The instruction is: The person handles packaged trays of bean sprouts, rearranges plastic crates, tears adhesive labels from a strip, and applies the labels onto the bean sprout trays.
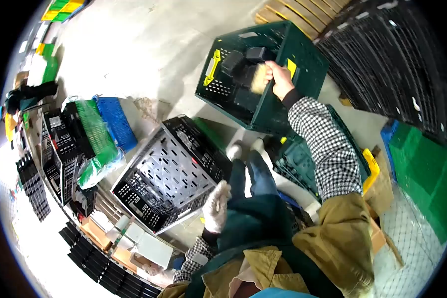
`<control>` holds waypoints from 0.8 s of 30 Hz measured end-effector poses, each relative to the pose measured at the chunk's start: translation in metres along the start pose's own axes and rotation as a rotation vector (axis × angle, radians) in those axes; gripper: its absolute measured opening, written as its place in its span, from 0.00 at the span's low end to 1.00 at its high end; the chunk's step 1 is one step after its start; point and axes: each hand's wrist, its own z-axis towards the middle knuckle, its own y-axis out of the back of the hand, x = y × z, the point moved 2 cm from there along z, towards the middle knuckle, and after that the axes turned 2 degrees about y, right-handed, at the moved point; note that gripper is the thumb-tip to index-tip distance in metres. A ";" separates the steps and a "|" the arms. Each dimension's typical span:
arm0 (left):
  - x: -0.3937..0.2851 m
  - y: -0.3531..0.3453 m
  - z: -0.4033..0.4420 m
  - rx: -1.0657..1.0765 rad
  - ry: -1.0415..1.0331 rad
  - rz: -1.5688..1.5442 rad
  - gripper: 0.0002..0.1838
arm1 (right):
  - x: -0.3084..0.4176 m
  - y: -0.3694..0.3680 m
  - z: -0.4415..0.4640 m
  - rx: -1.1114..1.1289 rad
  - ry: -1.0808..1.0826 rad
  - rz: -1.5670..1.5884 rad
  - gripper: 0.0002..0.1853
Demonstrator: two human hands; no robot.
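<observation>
My right hand (281, 82), bare, reaches into the upper part of a dark green crate (308, 62). Its fingers are closed around a brush (259, 79) with pale bristles; its handle is hidden by the hand. Several black block-shaped things (233, 63) lie inside this crate, under and beside the brush. A yellow clip (212, 68) sits on the crate's left wall. My left hand (216, 207) wears a whitish glove and hangs low by my apron, fingers drawn together, with nothing visible in them. It is nearest to an open black-and-grey crate (176, 169).
Another green crate (299, 161) stands below the first, partly under my right arm. Tall stacks of black crates (392, 59) rise at the right, near green boxes (427, 174). Wrapped green crates (95, 129) and a blue crate (115, 124) stand left. Cardboard boxes (149, 246) lie lower left.
</observation>
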 end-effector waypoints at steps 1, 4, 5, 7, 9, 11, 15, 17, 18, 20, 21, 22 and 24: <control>-0.004 0.001 -0.004 0.004 0.031 -0.074 0.18 | 0.015 0.002 -0.021 0.010 0.027 -0.049 0.12; -0.020 0.003 -0.008 0.063 0.092 -0.099 0.18 | 0.073 -0.002 -0.099 0.008 0.024 -0.022 0.12; -0.008 0.005 -0.008 0.107 0.069 -0.090 0.18 | 0.096 0.001 -0.126 0.050 0.015 -0.006 0.12; -0.031 -0.004 0.001 0.146 -0.040 -0.110 0.19 | 0.140 0.005 -0.195 0.027 0.077 -0.033 0.14; -0.048 -0.009 0.031 0.132 -0.486 0.398 0.21 | 0.181 0.025 -0.271 0.084 0.097 0.013 0.17; -0.046 -0.014 0.065 0.113 -0.357 0.277 0.28 | 0.210 0.063 -0.352 0.041 0.131 -0.027 0.19; -0.070 -0.046 0.151 -0.211 -0.411 0.887 0.50 | 0.250 0.160 -0.493 -0.021 0.126 0.169 0.14; -0.042 -0.070 0.199 -0.114 -0.307 0.834 0.53 | 0.256 0.241 -0.540 -0.013 0.165 0.216 0.13; -0.089 -0.104 0.165 0.205 0.184 0.396 0.52 | 0.253 0.286 -0.558 -0.082 0.183 0.202 0.13; -0.044 -0.134 0.176 0.623 0.234 0.205 0.45 | 0.239 0.357 -0.580 -0.290 0.226 0.073 0.12; -0.020 -0.153 0.168 0.735 0.137 0.291 0.43 | 0.228 0.392 -0.582 -0.469 0.232 -0.097 0.13; 0.003 -0.171 0.160 0.838 0.028 0.367 0.40 | 0.209 0.452 -0.572 -0.619 0.183 -0.218 0.16; 0.025 -0.223 0.103 0.903 0.009 0.311 0.38 | 0.161 0.569 -0.558 -0.816 0.091 -0.499 0.14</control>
